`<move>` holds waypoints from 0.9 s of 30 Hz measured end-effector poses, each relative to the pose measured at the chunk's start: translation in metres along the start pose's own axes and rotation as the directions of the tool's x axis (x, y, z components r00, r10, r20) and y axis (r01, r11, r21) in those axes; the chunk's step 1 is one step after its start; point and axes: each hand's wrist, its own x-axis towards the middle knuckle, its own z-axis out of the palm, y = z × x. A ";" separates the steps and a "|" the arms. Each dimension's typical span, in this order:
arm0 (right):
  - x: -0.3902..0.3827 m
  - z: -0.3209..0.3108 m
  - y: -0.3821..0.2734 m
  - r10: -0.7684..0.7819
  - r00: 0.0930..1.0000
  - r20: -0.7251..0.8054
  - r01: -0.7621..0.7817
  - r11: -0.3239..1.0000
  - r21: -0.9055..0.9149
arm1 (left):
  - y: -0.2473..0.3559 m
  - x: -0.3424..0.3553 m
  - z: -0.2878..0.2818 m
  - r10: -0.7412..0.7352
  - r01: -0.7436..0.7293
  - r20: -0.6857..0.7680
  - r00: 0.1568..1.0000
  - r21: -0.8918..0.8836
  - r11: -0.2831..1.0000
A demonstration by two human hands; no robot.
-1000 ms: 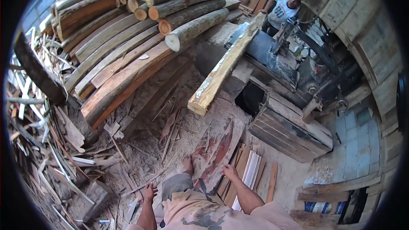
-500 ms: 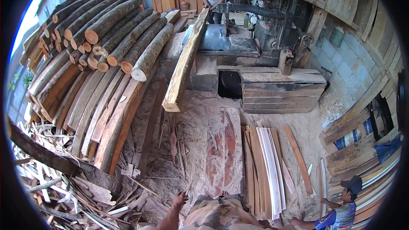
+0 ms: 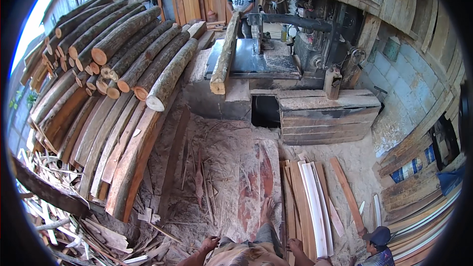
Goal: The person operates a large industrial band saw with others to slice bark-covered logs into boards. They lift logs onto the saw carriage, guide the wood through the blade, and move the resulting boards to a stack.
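Note:
Low by my left hip hangs my left hand (image 3: 211,243), its fingers loosely bent, with nothing visible in it. My right hand (image 3: 294,245) is at my right side, close to the near ends of some sawn boards (image 3: 306,202); its fingers are hard to make out. Ahead, a long squared log (image 3: 225,56) lies across the dark metal table (image 3: 246,51) of a saw machine, its near end jutting over the edge. A person (image 3: 241,1) stands at its far end, hands near the log. My bare foot (image 3: 267,210) is on a dusty reddish plank (image 3: 251,187).
Logs (image 3: 170,71) and slabs (image 3: 129,167) are stacked on the left above scrap strips (image 3: 74,239). A dark opening (image 3: 265,112) lies beside a wooden box (image 3: 330,118). At lower right, a capped person (image 3: 379,246) is by a single board (image 3: 347,192) and stacked strips (image 3: 423,226).
The squared log has moved away from me, farther onto the machine table. My foot and right hand have come into view. The person at right is lower, with an arm reaching toward the board.

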 end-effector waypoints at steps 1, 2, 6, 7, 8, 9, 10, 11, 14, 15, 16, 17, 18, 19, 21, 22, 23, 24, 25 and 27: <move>0.009 -0.002 -0.009 0.009 1.000 0.002 -0.009 0.998 -0.056 | 0.007 0.006 0.001 0.006 -0.006 -0.003 1.000 -0.004 1.000; 0.020 -0.005 -0.017 0.039 0.996 0.075 -0.032 0.995 -0.095 | 0.011 0.009 0.001 -0.056 0.057 -0.033 0.998 0.020 0.998; 0.110 -0.009 -0.060 -0.105 0.964 0.246 0.254 0.644 -0.721 | 0.057 0.036 0.008 -0.176 0.167 -0.095 0.980 -0.099 0.981; 0.137 -0.017 -0.075 -0.084 0.965 0.249 0.222 0.766 -0.603 | 0.096 0.037 0.013 -0.109 0.109 0.004 0.994 -0.150 0.983; 0.167 -0.017 -0.090 -0.057 0.954 0.294 0.198 0.857 -0.476 | 0.113 0.051 0.017 -0.101 0.086 -0.090 0.991 -0.153 0.984; 0.187 -0.028 -0.106 -0.032 0.957 0.288 0.129 0.938 -0.322 | 0.153 0.075 0.027 -0.025 0.016 -0.059 0.998 -0.138 0.990; 0.208 -0.032 -0.118 0.006 0.949 0.314 0.052 0.983 -0.176 | 0.202 0.072 0.036 0.023 -0.028 -0.035 0.999 -0.143 0.989; 0.222 -0.027 -0.131 0.053 0.930 0.365 -0.042 0.998 -0.040 | 0.228 0.074 0.037 0.081 -0.092 -0.056 0.995 -0.217 0.972; 0.251 -0.033 -0.208 0.075 0.925 0.371 -0.055 0.996 -0.064 | 0.306 0.073 0.048 0.222 -0.255 -0.147 0.964 -0.281 0.925; 0.255 -0.036 -0.246 0.033 0.944 0.327 0.027 0.984 -0.176 | 0.321 0.071 0.050 0.212 -0.260 -0.182 0.960 -0.312 0.914; 0.244 -0.036 -0.285 -0.056 0.963 0.264 0.109 0.975 -0.192 | 0.334 0.071 0.051 0.239 -0.276 -0.165 0.957 -0.263 0.924; 0.237 -0.039 -0.313 -0.147 0.972 0.184 0.182 0.964 -0.192 | 0.347 0.075 0.052 0.273 -0.293 -0.124 0.954 -0.199 0.935; 0.268 -0.047 -0.331 -0.182 0.967 0.176 0.214 0.959 -0.185 | 0.355 0.086 0.054 0.271 -0.283 -0.084 0.959 -0.193 0.940; 0.274 -0.047 -0.350 -0.206 0.963 0.172 0.235 0.956 -0.175 | 0.353 0.097 0.053 0.262 -0.275 -0.086 0.961 -0.194 0.942; 0.257 -0.033 -0.395 -0.225 0.957 0.185 0.251 0.959 -0.132 | 0.334 0.121 0.048 0.105 -0.114 -0.064 0.992 -0.159 0.981; 0.255 -0.027 -0.416 -0.273 0.945 0.179 0.297 0.946 -0.129 | 0.320 0.137 0.044 0.092 -0.100 -0.051 0.994 -0.182 0.978; 0.257 -0.017 -0.422 -0.269 0.949 0.166 0.291 0.949 -0.124 | 0.296 0.153 0.040 0.038 -0.066 -0.133 0.990 -0.212 0.975; 0.260 -0.011 -0.431 -0.269 0.954 0.136 0.283 0.954 -0.098 | 0.290 0.169 0.036 -0.079 0.058 -0.129 0.988 -0.159 0.986; 0.257 -0.006 -0.433 -0.261 0.960 0.102 0.269 0.960 -0.074 | 0.293 0.180 0.026 -0.104 0.106 -0.162 0.981 0.007 0.994; 0.225 0.016 -0.443 -0.243 0.963 0.116 0.251 0.966 -0.062 | 0.300 0.198 0.013 -0.171 0.206 -0.217 0.961 0.151 0.967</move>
